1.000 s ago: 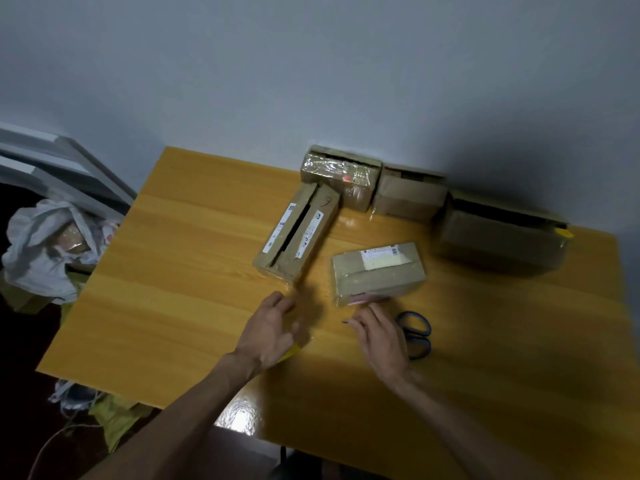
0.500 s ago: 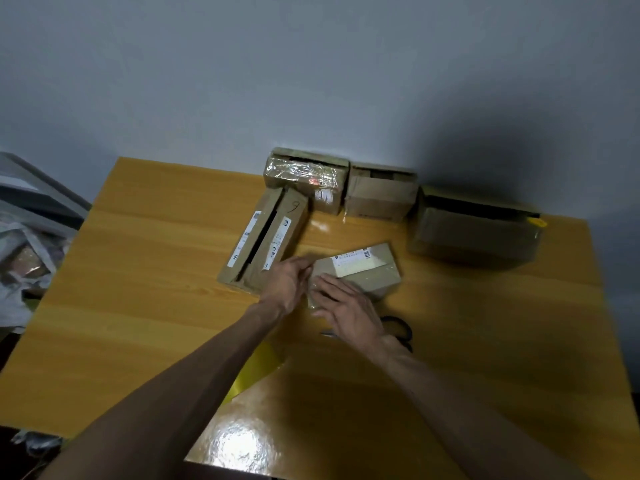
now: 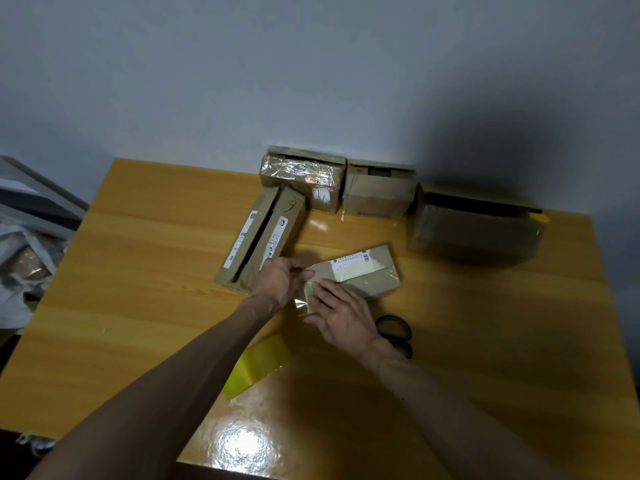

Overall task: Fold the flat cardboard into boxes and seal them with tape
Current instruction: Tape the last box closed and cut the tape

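Observation:
A small cardboard box with a white label lies in the middle of the table. My right hand presses flat on its near end, over a strip of clear tape that sticks out at the box's left corner. My left hand touches the box's left end, fingers curled at the tape's edge; what they pinch is hidden. A piece of yellow tape lies on the table beside my left forearm.
Black scissors lie just right of my right wrist. A long open box sits left of the small one. Three boxes line the wall at the back. The wooden table has clutter beyond its left edge.
Both hands moved forward from the table surface onto the small box. The right hand now presses the tape on its near end; the left hand sits at its left end.

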